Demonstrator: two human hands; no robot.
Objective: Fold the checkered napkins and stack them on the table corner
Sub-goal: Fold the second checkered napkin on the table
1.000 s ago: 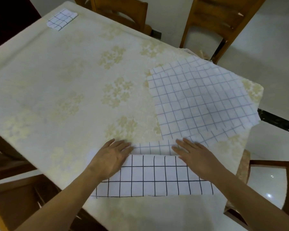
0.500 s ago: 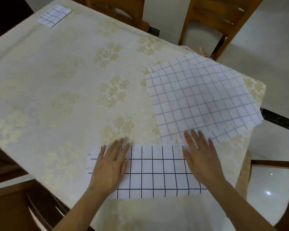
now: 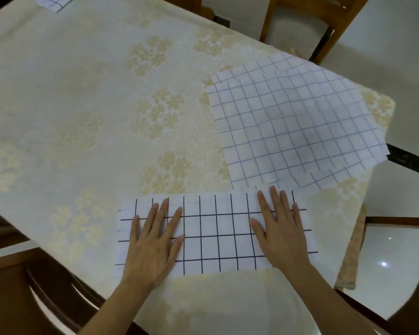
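A white napkin with a black grid (image 3: 215, 234) lies folded in half as a long rectangle near the table's front edge. My left hand (image 3: 155, 243) rests flat on its left part, fingers spread. My right hand (image 3: 279, 233) presses flat on its right part. Behind it, at the right, lie unfolded napkins with a fainter blue grid (image 3: 293, 126), one over another, reaching past the table's right edge. A small folded checkered napkin (image 3: 55, 0) sits at the far left corner, cut off by the frame's top.
The table (image 3: 94, 105) wears a cream cloth with pale flower patterns. Wooden chairs stand at the far side (image 3: 329, 22), at the right (image 3: 397, 262) and at the near left (image 3: 22, 286). White tiled floor shows to the right.
The napkin's near half has been folded over and both hands have slid from its far edge onto its top, flattening it. The view has shifted slightly toward the table.
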